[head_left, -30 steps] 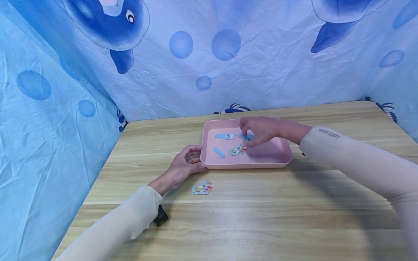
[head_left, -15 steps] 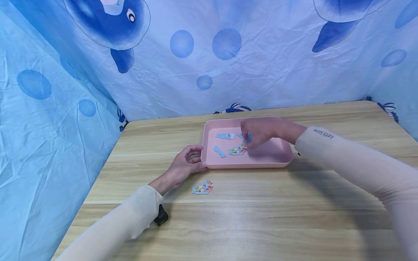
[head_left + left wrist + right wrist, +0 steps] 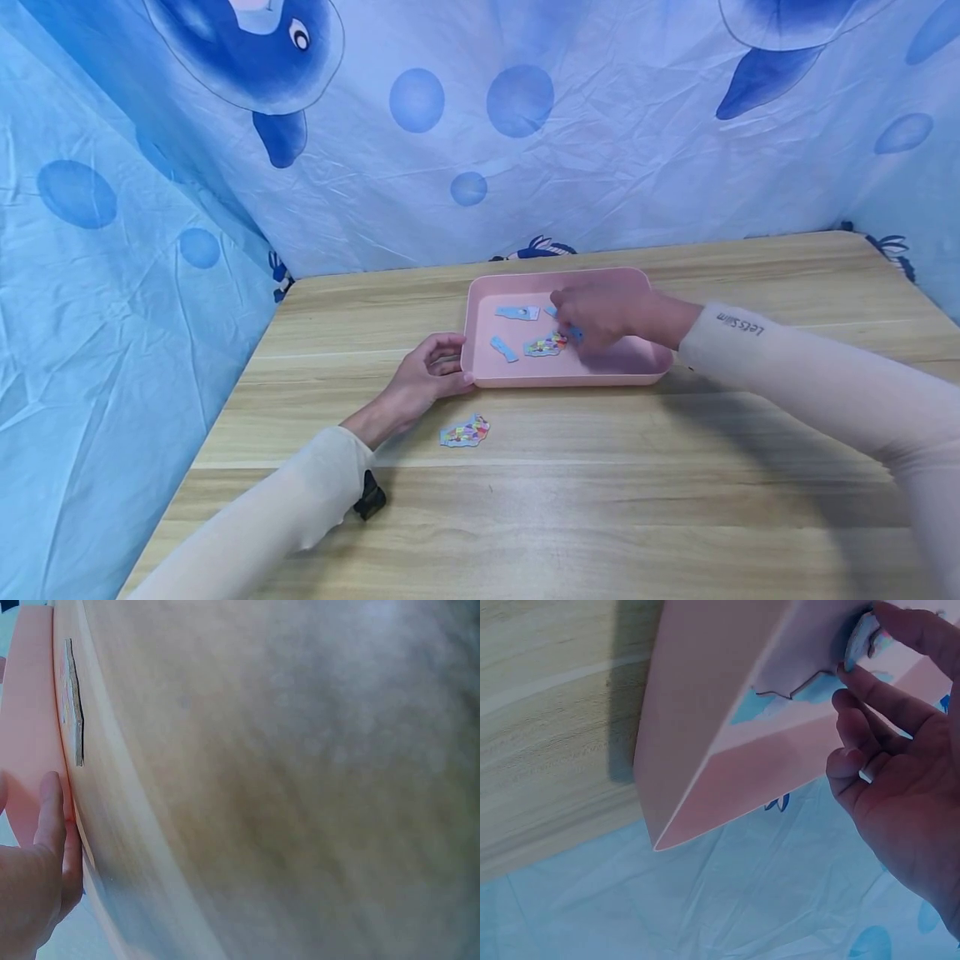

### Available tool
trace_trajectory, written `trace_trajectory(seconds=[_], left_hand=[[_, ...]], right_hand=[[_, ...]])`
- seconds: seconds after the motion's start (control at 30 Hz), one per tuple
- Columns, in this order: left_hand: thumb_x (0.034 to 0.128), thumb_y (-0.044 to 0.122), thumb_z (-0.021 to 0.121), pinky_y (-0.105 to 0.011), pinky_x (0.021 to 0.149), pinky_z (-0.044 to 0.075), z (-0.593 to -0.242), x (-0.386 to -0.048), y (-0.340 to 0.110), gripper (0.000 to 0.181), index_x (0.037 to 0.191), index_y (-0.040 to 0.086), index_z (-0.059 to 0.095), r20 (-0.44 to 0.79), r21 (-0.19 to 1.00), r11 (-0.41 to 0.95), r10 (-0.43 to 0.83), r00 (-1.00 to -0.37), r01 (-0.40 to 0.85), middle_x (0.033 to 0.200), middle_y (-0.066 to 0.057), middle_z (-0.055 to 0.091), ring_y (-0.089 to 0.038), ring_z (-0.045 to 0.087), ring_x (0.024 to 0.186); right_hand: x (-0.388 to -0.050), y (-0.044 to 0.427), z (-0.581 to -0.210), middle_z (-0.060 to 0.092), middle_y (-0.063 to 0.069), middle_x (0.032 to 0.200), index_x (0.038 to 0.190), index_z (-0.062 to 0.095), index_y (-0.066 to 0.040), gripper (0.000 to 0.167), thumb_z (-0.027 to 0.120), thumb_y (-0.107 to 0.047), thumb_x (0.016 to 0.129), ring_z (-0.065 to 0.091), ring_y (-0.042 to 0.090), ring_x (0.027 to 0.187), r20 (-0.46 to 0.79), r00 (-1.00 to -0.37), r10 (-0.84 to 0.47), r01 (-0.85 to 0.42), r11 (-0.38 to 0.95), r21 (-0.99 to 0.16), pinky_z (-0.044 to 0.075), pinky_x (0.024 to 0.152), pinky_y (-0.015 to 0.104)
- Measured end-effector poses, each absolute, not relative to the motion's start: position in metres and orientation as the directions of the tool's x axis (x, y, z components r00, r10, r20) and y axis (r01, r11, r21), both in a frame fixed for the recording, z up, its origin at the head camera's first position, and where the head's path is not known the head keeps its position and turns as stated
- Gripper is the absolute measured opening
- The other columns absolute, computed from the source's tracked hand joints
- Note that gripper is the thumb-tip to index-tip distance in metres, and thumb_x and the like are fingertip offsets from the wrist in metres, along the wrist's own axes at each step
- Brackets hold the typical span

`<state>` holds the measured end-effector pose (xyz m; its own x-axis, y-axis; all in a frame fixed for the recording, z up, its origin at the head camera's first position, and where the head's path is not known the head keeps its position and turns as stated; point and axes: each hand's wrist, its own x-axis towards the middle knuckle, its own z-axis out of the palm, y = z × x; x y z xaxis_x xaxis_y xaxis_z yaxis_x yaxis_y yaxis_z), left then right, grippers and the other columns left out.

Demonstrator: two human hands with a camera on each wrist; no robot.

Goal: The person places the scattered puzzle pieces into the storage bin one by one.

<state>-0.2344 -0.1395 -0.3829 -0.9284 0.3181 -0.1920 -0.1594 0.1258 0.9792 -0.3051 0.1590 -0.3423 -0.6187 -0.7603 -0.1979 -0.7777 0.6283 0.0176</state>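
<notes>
A pink tray [image 3: 570, 381] stands on the table with several puzzle pieces in it. My right hand [image 3: 603, 315] is over its middle; in the right wrist view a light blue puzzle piece [image 3: 861, 639] is pinched between thumb and forefinger, the other fingers curled. Close by lies a map-patterned piece [image 3: 543, 346]; further left are a narrow blue piece [image 3: 504, 349] and a blue-and-white piece [image 3: 517, 312]. Another blue piece is partly hidden by the hand. My left hand [image 3: 423, 379] touches the tray's left end with relaxed fingers, the thumb at the front corner.
On the wooden table [image 3: 570, 500], in front of the tray, lies one more map-patterned puzzle piece [image 3: 465, 432]. A blue curtain [image 3: 615, 175] with dolphins hangs behind the table's far edge and along the left side.
My right hand has shifted slightly inside the tray, and the light blue piece at its fingers has moved a little toward the front. My left hand and the other pieces stay put.
</notes>
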Motion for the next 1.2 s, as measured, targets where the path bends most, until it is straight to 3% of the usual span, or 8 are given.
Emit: trace_trajectory(seconds=[0.2,0.4,0.77,0.97,1.2], left_hand=[[0.0830,-0.010,0.068,-0.034,0.090,0.057,-0.383,-0.235,-0.140,0.064,0.139,0.003,0.040,-0.187,0.980,0.124,0.320,-0.929,-0.155,0.138,-0.017,0.046,-0.033,0.051,0.122],[0.0827,-0.010,0.068,-0.035,0.091,0.057,-0.384,-0.234,-0.140,0.064,0.139,0.003,0.040,-0.191,0.980,0.112,0.325,-0.926,-0.163,0.138,-0.017,0.046,-0.033,0.051,0.122],[0.0827,-0.009,0.068,-0.035,0.091,0.057,-0.383,-0.234,-0.140,0.064,0.139,0.002,0.039,-0.189,0.981,0.112,0.327,-0.926,-0.161,0.139,-0.017,0.045,-0.033,0.051,0.122],[0.0831,-0.009,0.068,-0.034,0.091,0.057,-0.382,-0.234,-0.140,0.064,0.139,0.002,0.039,-0.193,0.979,0.122,0.327,-0.925,-0.161,0.139,-0.017,0.045,-0.033,0.051,0.122],[0.0831,-0.009,0.068,-0.034,0.091,0.057,-0.382,-0.234,-0.140,0.063,0.139,0.003,0.040,-0.192,0.979,0.124,0.324,-0.926,-0.159,0.139,-0.017,0.045,-0.033,0.051,0.122]], right_hand=[[-0.299,0.160,-0.343,0.050,0.000,0.088,0.078,0.062,-0.013,0.010,0.069,-0.019,0.080,0.046,0.018,0.077,-0.181,-0.640,-0.747,-0.765,0.642,0.057,0.047,0.069,0.031],[-0.296,0.160,-0.342,0.052,0.001,0.091,0.076,0.065,-0.015,0.011,0.075,-0.020,0.077,0.050,0.020,0.081,-0.186,-0.642,-0.744,-0.762,0.645,0.053,0.052,0.080,0.037],[-0.299,0.162,-0.336,0.044,0.000,0.082,0.079,0.068,-0.014,0.008,0.075,-0.018,0.079,0.040,0.016,0.072,-0.136,-0.575,-0.806,-0.813,0.582,-0.015,0.036,0.058,0.027],[-0.297,0.164,-0.332,0.044,0.000,0.083,0.085,0.071,-0.012,0.008,0.076,-0.017,0.080,0.040,0.016,0.075,-0.149,-0.588,-0.795,-0.795,0.602,-0.076,0.035,0.058,0.026],[-0.298,0.165,-0.330,0.048,0.001,0.090,0.095,0.071,-0.012,0.017,0.076,-0.021,0.081,0.044,0.016,0.082,-0.137,-0.614,-0.777,-0.780,0.624,-0.042,0.041,0.062,0.026]])
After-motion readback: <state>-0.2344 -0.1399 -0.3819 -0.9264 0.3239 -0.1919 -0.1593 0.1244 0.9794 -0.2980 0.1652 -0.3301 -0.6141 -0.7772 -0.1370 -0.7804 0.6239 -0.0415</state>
